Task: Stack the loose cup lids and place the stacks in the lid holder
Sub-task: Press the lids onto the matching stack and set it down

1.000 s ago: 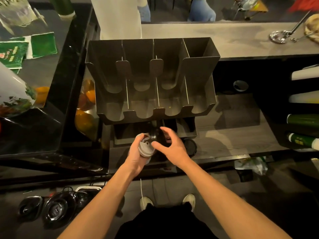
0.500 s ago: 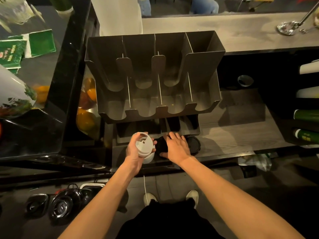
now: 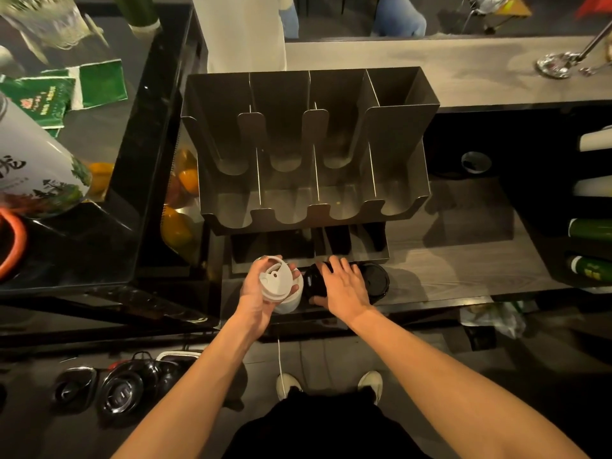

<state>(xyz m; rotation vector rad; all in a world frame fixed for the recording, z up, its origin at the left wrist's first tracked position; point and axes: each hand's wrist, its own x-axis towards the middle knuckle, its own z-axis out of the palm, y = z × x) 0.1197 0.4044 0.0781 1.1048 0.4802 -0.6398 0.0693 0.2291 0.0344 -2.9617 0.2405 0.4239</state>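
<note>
dim, warm overhead light | edges bowed, perhaps slightly blurred top-left

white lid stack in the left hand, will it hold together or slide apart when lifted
The stack of white plastic cup lids is probably light: the left hand holds it in its fingers alone. Nested lids likely move as one fairly stiff piece, yet it is held tilted, so the top lid might slip.
</note>
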